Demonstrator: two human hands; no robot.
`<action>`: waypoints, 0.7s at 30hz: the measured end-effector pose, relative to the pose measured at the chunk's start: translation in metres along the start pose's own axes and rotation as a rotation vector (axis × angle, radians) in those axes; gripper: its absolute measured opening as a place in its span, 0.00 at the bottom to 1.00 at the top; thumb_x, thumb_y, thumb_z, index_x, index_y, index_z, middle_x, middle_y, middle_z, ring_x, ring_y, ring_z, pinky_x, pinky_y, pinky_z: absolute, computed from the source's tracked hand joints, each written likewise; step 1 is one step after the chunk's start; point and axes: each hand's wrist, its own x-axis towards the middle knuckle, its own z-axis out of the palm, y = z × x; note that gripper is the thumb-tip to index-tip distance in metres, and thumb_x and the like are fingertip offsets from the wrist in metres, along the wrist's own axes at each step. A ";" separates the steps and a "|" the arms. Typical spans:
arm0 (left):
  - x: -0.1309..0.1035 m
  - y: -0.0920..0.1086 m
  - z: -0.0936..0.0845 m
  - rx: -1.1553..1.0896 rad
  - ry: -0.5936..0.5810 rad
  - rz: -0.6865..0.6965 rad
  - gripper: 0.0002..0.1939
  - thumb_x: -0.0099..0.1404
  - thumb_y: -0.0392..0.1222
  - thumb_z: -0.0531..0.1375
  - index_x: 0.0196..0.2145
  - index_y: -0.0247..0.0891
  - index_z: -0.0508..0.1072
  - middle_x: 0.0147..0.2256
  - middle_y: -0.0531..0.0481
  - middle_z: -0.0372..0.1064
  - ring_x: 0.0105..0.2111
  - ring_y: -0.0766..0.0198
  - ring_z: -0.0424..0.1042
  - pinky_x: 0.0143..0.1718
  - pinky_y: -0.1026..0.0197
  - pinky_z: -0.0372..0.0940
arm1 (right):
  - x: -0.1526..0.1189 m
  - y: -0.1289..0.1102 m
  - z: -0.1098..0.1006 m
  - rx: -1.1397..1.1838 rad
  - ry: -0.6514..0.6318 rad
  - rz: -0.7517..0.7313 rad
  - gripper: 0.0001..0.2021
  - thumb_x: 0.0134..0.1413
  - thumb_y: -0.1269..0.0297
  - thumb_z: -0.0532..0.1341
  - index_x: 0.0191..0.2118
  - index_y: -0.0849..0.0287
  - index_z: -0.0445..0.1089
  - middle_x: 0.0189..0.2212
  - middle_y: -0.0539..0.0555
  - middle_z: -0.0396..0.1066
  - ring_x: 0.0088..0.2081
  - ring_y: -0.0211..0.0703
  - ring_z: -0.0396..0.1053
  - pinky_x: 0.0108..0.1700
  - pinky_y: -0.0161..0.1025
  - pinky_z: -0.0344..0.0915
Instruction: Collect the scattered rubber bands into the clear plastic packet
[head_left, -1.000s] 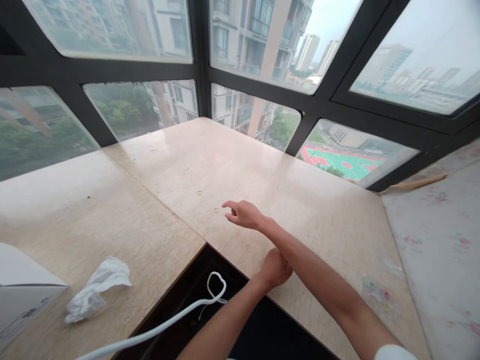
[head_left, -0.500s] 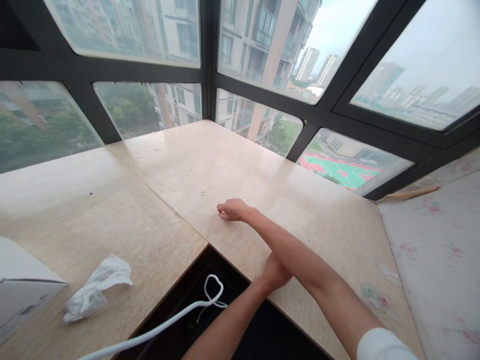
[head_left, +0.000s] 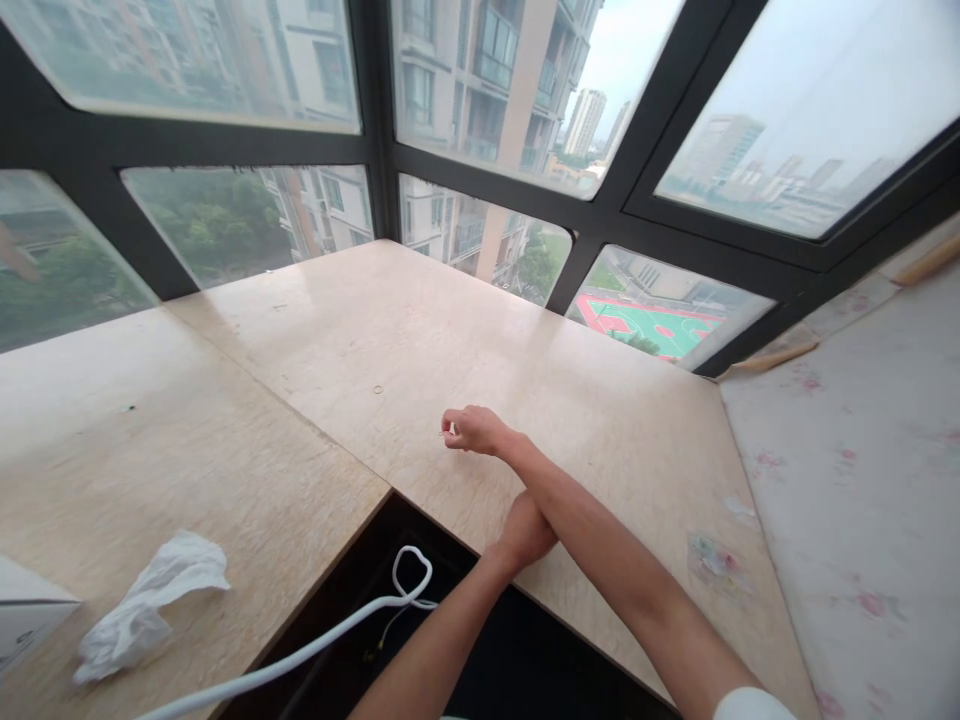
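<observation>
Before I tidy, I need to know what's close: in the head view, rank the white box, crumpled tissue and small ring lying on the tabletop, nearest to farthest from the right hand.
1. Small ring: just left of the right hand.
2. Crumpled tissue: lower left of the picture.
3. White box: left edge, partly out of frame.

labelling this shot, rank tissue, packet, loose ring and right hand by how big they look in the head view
1. Tissue
2. Right hand and packet: too alike to rank
3. Loose ring
</observation>
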 end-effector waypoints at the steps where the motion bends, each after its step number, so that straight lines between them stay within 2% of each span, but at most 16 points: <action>1: 0.002 -0.001 0.000 0.024 -0.001 0.014 0.06 0.59 0.34 0.54 0.25 0.36 0.68 0.29 0.45 0.72 0.30 0.57 0.70 0.31 0.57 0.65 | -0.012 0.005 -0.003 0.030 0.030 0.020 0.07 0.54 0.66 0.57 0.38 0.58 0.70 0.23 0.49 0.73 0.27 0.36 0.69 0.30 0.30 0.58; 3: 0.005 0.000 0.001 0.018 0.027 0.033 0.08 0.59 0.33 0.53 0.24 0.36 0.68 0.26 0.47 0.71 0.26 0.61 0.69 0.29 0.59 0.64 | -0.039 0.017 -0.009 0.132 0.129 0.079 0.08 0.58 0.65 0.54 0.40 0.59 0.68 0.21 0.46 0.71 0.22 0.31 0.66 0.28 0.28 0.58; 5: 0.006 0.001 0.000 -0.021 0.055 0.031 0.09 0.62 0.35 0.52 0.28 0.35 0.70 0.27 0.48 0.71 0.26 0.63 0.69 0.29 0.61 0.64 | -0.073 0.030 -0.012 0.335 0.307 0.164 0.08 0.59 0.63 0.53 0.39 0.60 0.67 0.18 0.44 0.68 0.19 0.30 0.63 0.26 0.28 0.58; 8: 0.007 0.004 -0.001 -0.073 0.053 0.005 0.11 0.66 0.41 0.52 0.37 0.36 0.72 0.29 0.48 0.73 0.28 0.63 0.71 0.30 0.62 0.65 | -0.129 0.049 -0.012 0.676 0.595 0.308 0.07 0.55 0.61 0.56 0.34 0.60 0.66 0.13 0.41 0.62 0.15 0.30 0.59 0.23 0.28 0.57; 10: 0.008 0.004 0.000 -0.078 0.029 -0.009 0.12 0.66 0.44 0.52 0.39 0.36 0.73 0.30 0.48 0.74 0.29 0.62 0.72 0.31 0.62 0.67 | -0.168 0.058 -0.008 0.766 0.691 0.406 0.07 0.53 0.61 0.58 0.34 0.59 0.65 0.12 0.40 0.61 0.14 0.30 0.57 0.21 0.28 0.56; 17: 0.013 -0.002 0.003 -0.071 -0.005 -0.061 0.15 0.64 0.50 0.55 0.39 0.37 0.74 0.35 0.44 0.75 0.33 0.59 0.75 0.32 0.61 0.69 | -0.298 0.067 0.019 0.672 0.866 0.798 0.06 0.53 0.61 0.58 0.31 0.58 0.65 0.12 0.40 0.58 0.14 0.31 0.58 0.20 0.29 0.54; 21: 0.015 -0.004 0.004 -0.065 -0.009 -0.100 0.17 0.62 0.52 0.56 0.40 0.38 0.74 0.35 0.45 0.75 0.34 0.58 0.75 0.33 0.60 0.71 | -0.355 0.064 0.025 0.510 0.938 1.015 0.07 0.53 0.59 0.58 0.30 0.57 0.65 0.11 0.40 0.57 0.14 0.33 0.58 0.22 0.30 0.55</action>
